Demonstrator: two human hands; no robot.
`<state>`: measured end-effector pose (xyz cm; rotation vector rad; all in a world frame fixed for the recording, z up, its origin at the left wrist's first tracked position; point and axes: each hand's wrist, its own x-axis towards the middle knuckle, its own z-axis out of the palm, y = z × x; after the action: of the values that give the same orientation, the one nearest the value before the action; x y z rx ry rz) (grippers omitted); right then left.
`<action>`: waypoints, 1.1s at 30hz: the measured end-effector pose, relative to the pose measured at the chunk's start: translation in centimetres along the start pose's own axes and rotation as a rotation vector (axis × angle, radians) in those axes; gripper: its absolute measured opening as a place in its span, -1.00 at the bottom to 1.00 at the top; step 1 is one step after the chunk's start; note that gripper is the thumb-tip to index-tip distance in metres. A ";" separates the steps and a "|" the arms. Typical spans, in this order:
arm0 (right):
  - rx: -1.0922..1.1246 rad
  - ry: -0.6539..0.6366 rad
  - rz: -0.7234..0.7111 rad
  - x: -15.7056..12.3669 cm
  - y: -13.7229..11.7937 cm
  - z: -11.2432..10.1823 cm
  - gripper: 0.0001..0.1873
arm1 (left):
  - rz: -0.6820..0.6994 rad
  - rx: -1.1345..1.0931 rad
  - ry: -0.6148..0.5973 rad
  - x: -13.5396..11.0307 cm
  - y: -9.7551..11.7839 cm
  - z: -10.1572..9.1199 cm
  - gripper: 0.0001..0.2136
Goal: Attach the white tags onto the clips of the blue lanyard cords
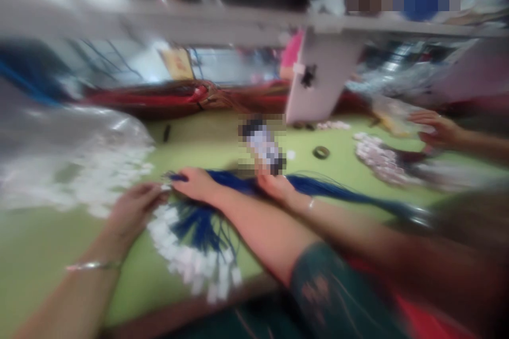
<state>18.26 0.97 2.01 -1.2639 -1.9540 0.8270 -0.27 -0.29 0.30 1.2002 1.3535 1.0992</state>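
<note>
My left hand [133, 206], with a silver bangle at the wrist, is closed in a pinch on a small white connector piece [165, 187]. Close beside it, my right hand [198, 184] is closed over the end of some blue wires [228, 180], fingertips near the white piece. The long wire bundle [342, 190] runs off to the right across the green table. Below my hands, several white connectors [193, 270] on short blue wires lie fanned out toward the table's front edge. Motion blur hides fine detail at the fingertips.
Loose white pieces [95, 183] spill from a clear plastic bag [103, 124] at left. A co-worker's hand [276, 185] holds a phone [263, 145] over the wires. Another hand [437, 127] is at right, near pale pieces [377, 156]. A tape roll [321, 152] and upright panel [322, 77] stand behind.
</note>
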 end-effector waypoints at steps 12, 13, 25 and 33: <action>0.083 0.044 0.070 -0.2 0.3 0.0 -0.85 | -0.044 -0.261 -0.052 -0.2 0.6 1.0 -0.65; 0.096 0.073 0.099 -0.2 0.4 0.1 -0.84 | -0.047 -0.288 -0.062 -0.2 0.5 1.0 -0.65; 0.113 0.158 0.083 -1.0 -0.5 1.0 -0.84 | -0.021 -0.380 -0.155 -0.1 -0.3 1.0 -0.74; -0.001 0.126 0.028 -1.3 -0.9 1.1 -0.89 | -0.008 -0.435 -0.148 -0.4 0.2 1.4 -0.82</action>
<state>17.32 -0.74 1.86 -1.3145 -1.8414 0.7414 1.15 -0.63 0.36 0.9327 0.9422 1.1984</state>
